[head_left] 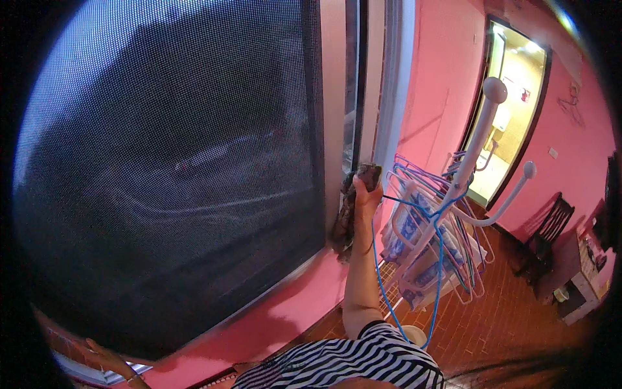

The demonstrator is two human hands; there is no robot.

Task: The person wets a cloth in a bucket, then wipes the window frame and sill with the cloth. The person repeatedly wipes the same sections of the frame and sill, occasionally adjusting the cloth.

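Note:
My right hand (368,193) grips a dirty brown cloth (346,214) against the window frame (335,121), at the right edge of a dark mesh window screen (194,160). Part of the cloth hangs below the hand, beside the forearm. At the lower left, my left hand (106,359) reaches to the lower left part of the window, its fingers near the frame; no object shows in it, and the dim light hides its exact contact.
Close to my right arm stands a white coat rack (469,155) with several plastic hangers (440,277) and blue-patterned cloths (413,223). A lit doorway (508,112), a dark chair (554,219) and a desk (578,291) are farther right.

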